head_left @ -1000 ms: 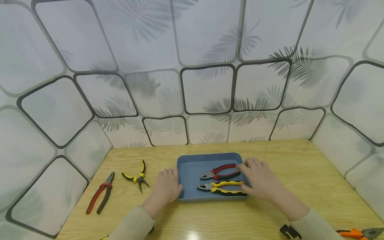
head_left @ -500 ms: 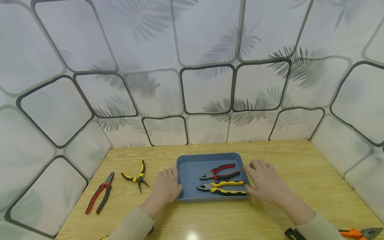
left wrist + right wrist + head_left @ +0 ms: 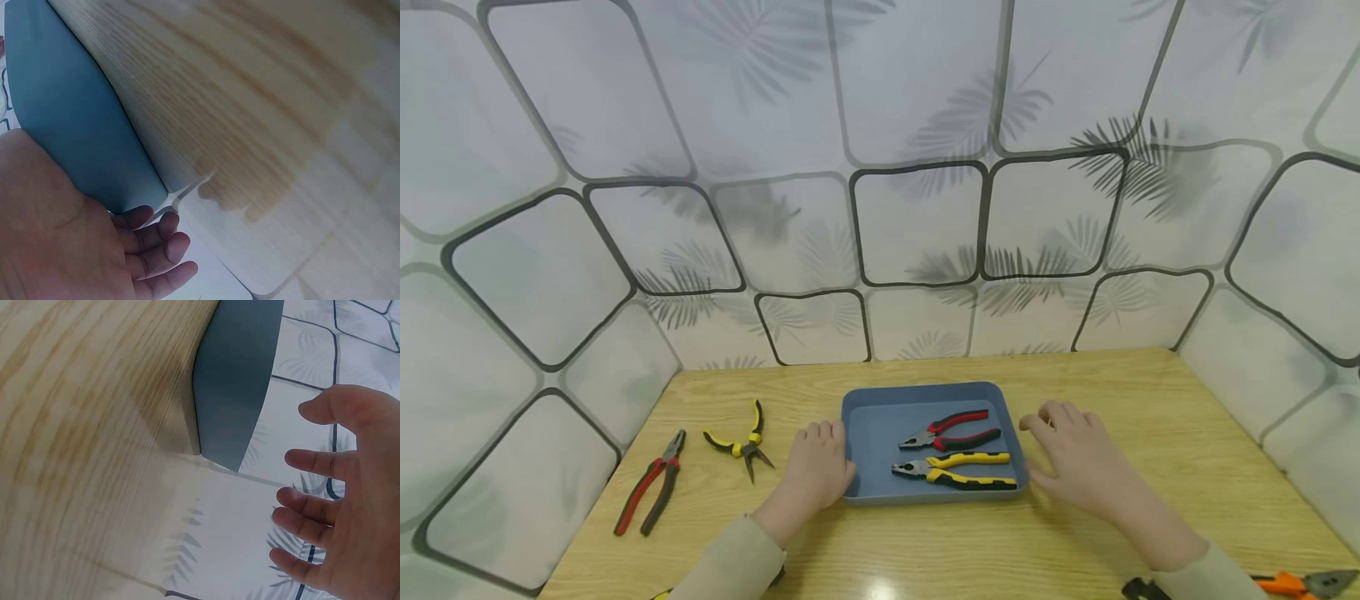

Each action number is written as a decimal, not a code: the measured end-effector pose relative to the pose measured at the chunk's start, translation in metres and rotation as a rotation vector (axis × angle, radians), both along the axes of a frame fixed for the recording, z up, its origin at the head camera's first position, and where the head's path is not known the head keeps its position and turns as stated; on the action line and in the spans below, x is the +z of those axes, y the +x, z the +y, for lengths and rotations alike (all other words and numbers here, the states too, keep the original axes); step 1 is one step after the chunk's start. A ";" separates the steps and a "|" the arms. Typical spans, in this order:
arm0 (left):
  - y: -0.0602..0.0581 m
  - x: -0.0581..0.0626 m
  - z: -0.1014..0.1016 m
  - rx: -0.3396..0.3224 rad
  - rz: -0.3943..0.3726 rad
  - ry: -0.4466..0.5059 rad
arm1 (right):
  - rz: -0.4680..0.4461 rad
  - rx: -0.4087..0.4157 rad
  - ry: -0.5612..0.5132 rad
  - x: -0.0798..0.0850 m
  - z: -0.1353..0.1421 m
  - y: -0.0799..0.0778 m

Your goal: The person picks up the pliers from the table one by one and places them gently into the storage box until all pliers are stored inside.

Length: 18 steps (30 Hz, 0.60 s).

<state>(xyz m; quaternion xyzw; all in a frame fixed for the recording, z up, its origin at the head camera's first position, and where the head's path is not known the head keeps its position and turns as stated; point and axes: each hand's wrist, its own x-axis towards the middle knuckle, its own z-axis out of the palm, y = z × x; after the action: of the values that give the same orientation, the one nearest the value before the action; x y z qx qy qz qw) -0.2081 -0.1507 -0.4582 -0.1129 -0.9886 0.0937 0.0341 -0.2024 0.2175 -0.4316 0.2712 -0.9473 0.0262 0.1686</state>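
A blue tray (image 3: 880,442) stands on the table. In it lie red-and-black pliers (image 3: 955,430) and yellow-and-black pliers (image 3: 955,471), side by side with jaws to the left. My left hand (image 3: 820,465) holds the tray's left side. In the left wrist view its palm and curved fingers are outside the wall and its thumb is hidden. Just right of the tray is my right hand (image 3: 1078,462), its fingers spread and relaxed. A gap separates those fingers from the tray wall (image 3: 234,381) in the right wrist view.
Yellow-and-black needle-nose pliers (image 3: 748,446) lie spread left of the tray. Farther left are red-and-black long-handled pliers (image 3: 655,483). Orange-handled pliers (image 3: 1303,583) lie at the front right, partly behind the sleeve. Patterned walls (image 3: 917,225) enclose the back and sides of the table.
My right hand has let go of the tray's right side and moved away to the right. The left hand and the tray look still.
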 end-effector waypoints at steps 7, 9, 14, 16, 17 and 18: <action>0.000 0.000 0.000 0.004 -0.013 -0.015 | 0.008 -0.016 -0.002 0.001 0.010 0.002; -0.001 -0.001 0.000 0.009 -0.020 -0.019 | 0.005 -0.022 -0.011 0.003 0.012 0.002; -0.002 0.000 0.000 0.014 -0.031 -0.006 | 0.024 -0.038 -0.029 0.007 0.019 0.004; -0.002 0.000 0.000 0.012 -0.030 0.002 | 0.024 -0.044 -0.028 0.008 0.021 0.005; -0.002 0.000 0.000 0.011 -0.028 0.006 | 0.023 -0.048 -0.027 0.008 0.023 0.005; -0.002 -0.001 0.000 0.011 -0.026 0.006 | 0.020 -0.051 -0.027 0.008 0.024 0.005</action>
<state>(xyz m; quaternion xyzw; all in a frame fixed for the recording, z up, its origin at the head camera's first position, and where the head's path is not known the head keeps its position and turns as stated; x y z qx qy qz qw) -0.2103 -0.1509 -0.4589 -0.1086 -0.9898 0.0896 0.0211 -0.1971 0.2414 -0.4237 0.2447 -0.9517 0.0321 0.1826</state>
